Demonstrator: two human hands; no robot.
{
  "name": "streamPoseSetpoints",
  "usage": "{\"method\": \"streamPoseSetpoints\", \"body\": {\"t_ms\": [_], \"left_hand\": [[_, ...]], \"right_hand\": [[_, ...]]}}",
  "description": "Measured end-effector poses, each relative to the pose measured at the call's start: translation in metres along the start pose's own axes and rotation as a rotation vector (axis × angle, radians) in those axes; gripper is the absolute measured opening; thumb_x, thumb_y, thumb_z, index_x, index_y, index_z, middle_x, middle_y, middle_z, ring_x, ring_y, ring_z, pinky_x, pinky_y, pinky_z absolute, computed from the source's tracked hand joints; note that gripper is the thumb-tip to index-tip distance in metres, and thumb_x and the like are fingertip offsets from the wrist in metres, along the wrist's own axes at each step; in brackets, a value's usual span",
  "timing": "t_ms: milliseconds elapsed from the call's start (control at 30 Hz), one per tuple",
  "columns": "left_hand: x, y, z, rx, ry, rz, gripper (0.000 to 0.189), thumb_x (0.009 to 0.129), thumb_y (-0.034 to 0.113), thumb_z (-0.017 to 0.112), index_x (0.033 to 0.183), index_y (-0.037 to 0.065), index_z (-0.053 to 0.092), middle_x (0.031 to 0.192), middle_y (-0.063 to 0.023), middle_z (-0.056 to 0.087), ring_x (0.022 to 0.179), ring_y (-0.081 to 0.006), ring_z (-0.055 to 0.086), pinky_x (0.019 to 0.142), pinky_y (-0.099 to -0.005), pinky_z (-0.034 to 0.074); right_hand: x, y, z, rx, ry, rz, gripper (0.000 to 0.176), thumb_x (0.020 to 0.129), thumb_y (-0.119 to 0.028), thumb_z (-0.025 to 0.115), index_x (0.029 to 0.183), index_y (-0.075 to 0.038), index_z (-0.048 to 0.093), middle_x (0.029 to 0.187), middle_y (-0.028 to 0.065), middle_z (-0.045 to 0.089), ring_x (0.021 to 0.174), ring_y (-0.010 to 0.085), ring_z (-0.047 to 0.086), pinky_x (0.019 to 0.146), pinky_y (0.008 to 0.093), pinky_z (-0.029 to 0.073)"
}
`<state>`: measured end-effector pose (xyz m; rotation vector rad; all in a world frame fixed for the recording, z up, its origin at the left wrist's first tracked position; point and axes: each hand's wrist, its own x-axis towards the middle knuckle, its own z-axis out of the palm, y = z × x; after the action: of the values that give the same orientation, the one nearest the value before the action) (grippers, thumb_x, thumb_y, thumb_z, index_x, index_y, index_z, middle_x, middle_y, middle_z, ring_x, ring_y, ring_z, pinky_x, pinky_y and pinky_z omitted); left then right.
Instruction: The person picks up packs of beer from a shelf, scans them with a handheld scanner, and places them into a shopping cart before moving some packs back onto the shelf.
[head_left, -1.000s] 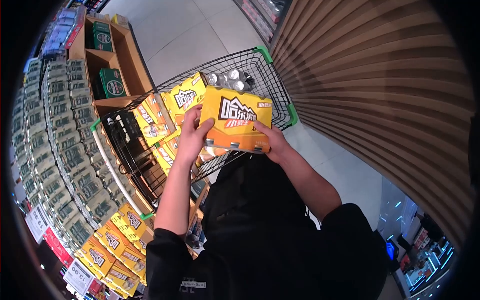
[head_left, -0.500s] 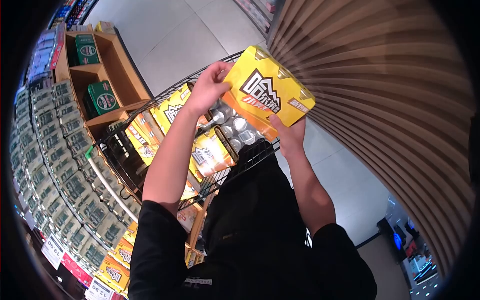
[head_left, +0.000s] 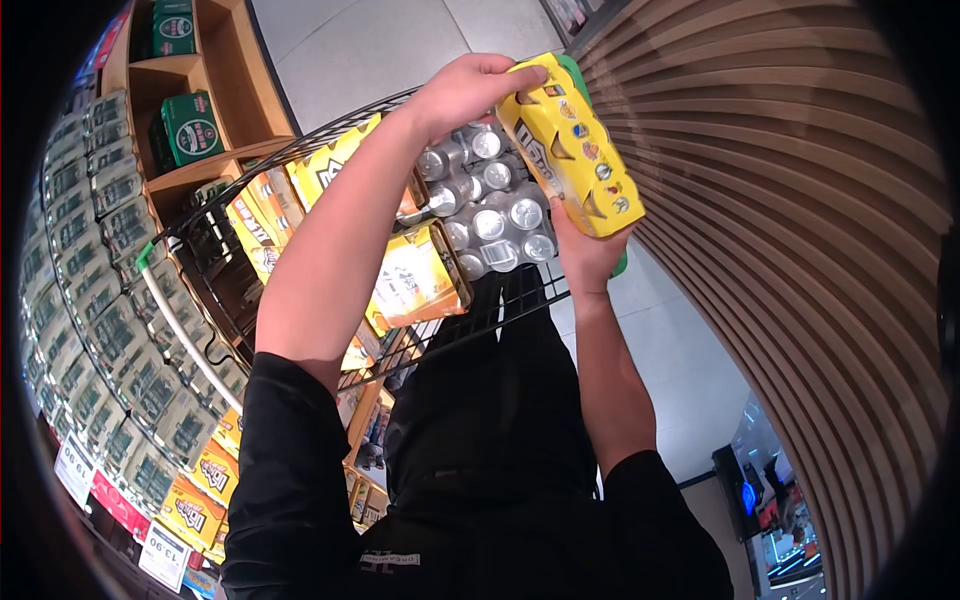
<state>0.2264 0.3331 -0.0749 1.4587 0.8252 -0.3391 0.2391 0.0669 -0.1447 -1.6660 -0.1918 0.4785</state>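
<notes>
Yellow carton (head_left: pixel 572 150), tilted above cart

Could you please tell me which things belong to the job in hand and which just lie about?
In use:
yellow carton, held by left hand and right hand
cart
silver cans and yellow boxes inside

Apart:
green boxes on the shelf
price tags

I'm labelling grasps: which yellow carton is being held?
The yellow carton raised over the cart, between left hand and right hand; neither hand holds the other yellow cartons.
</notes>
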Motion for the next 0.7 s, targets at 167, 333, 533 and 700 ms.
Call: {"method": "streamPoseSetpoints", "body": {"t_ms": [167, 333, 533, 700], "left_hand": [[0.011, -0.025, 0.002, 0.041, 0.046, 0.160, 0.042, 0.096, 0.040, 0.070, 0.108, 0.001, 0.076, 0.110, -0.0034, 0.067, 0.091, -0.0116, 0.061, 0.084, -0.0288, 0.052], [0.021, -0.043, 0.004, -0.055, 0.104, 0.230, 0.038, 0.093, 0.036, 0.072, 0.104, 0.000, 0.077, 0.112, -0.0051, 0.066, 0.087, -0.0127, 0.062, 0.083, -0.0290, 0.052], [0.034, -0.061, 0.004, 0.083, 0.164, 0.457, 0.035, 0.088, 0.027, 0.079, 0.076, -0.001, 0.063, 0.119, -0.0079, 0.067, 0.110, -0.0192, 0.063, 0.098, -0.0320, 0.049], [0.039, -0.077, 0.016, 0.236, 0.194, 0.504, 0.031, 0.089, 0.025, 0.079, 0.085, -0.003, 0.067, 0.121, -0.0088, 0.066, 0.101, -0.0196, 0.065, 0.090, -0.0324, 0.053]], "right_hand": [[-0.005, 0.003, 0.005, -0.470, 0.174, -0.105, 0.071, 0.074, 0.002, 0.087, 0.134, -0.004, 0.050, 0.136, 0.0172, 0.044, 0.129, 0.0329, 0.040, 0.109, 0.0453, 0.038], [-0.007, 0.003, 0.021, -0.368, 0.217, 0.041, 0.077, 0.076, -0.001, 0.088, 0.141, -0.003, 0.046, 0.132, 0.0170, 0.043, 0.126, 0.0327, 0.046, 0.108, 0.0446, 0.041], [-0.011, 0.020, 0.021, 0.088, 0.048, 0.400, 0.092, 0.078, 0.000, 0.086, 0.152, 0.000, 0.032, 0.140, 0.0169, 0.048, 0.126, 0.0249, 0.054, 0.109, 0.0369, 0.046], [-0.004, 0.026, 0.009, 0.235, 0.013, 0.512, 0.082, 0.088, -0.007, 0.080, 0.153, 0.001, 0.032, 0.140, 0.0148, 0.052, 0.126, 0.0217, 0.057, 0.107, 0.0351, 0.048]]}}
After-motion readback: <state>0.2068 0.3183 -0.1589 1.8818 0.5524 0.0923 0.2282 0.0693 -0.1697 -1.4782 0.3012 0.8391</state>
